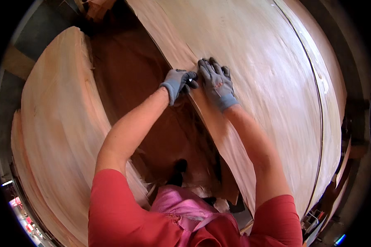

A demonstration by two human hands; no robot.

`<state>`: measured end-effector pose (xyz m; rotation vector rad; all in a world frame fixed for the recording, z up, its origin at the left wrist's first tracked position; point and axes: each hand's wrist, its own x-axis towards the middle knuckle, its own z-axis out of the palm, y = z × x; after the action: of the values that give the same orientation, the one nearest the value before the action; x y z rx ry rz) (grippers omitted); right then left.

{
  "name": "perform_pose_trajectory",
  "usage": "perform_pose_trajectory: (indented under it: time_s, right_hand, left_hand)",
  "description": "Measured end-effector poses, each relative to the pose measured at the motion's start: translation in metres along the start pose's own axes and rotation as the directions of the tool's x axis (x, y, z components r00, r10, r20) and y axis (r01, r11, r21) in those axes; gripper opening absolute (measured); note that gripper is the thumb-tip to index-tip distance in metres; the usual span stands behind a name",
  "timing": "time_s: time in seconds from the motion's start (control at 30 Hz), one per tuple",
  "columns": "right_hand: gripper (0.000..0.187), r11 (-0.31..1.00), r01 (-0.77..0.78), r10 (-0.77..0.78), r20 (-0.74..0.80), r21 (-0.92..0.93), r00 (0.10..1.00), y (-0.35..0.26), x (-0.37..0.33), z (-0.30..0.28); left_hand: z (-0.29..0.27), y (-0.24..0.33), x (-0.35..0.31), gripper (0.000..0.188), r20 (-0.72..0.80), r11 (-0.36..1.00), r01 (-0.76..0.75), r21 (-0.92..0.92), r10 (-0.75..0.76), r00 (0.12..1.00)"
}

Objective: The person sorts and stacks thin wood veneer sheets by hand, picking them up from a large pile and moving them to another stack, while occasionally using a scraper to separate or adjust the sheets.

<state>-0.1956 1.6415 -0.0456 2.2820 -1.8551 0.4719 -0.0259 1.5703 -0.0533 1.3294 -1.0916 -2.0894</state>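
Note:
A large pale wood veneer sheet (259,57) spreads over the surface at the right, its near-left edge running diagonally past my hands. My right hand (217,80), in a grey glove with darker fingers, lies flat on the sheet with the fingers stretched out. Just left of it, at the sheet's edge, my left hand (179,82) wears a similar glove and is closed in a pinch. A tiny bright spot shows between its fingers; what it holds is too small to make out. A narrow veneer strip (208,109) runs along the edge beneath both hands.
On the left stands a stack of veneer sheets (57,99) with uneven edges. Between the two piles lies a brown floor (127,61), with scraps near my feet. A dark line (313,74) crosses the right side of the large sheet. Metal racks (315,218) stand at lower right.

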Motion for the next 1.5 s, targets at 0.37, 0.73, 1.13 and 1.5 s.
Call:
perform_pose_trajectory:
  time_s: [0.37,0.73,1.13,1.5]
  right_hand:
    - [0.037,0.99,0.124,-0.125,-0.001,-0.073,0.992,0.008,-0.01,-0.005]
    - [0.062,0.945,-0.327,0.316,-0.204,-0.019,0.927,0.058,-0.282,-0.168]
    - [0.065,0.845,-0.534,0.533,-0.106,0.019,0.84,0.016,-0.408,-0.154]
    - [0.055,0.94,-0.315,0.34,0.261,-0.134,0.903,0.02,-0.398,-0.152]
  left_hand:
    - [-0.046,0.011,-0.059,0.018,-0.183,0.875,-0.122,0.469,0.232,0.955]
    - [0.082,-0.161,-0.212,0.021,0.146,0.988,0.149,0.049,-0.154,0.977]
    - [0.253,-0.171,-0.184,0.022,0.353,0.934,0.11,0.339,-0.234,0.906]
    - [0.269,-0.171,-0.178,0.021,0.297,0.895,0.177,0.41,-0.314,0.901]
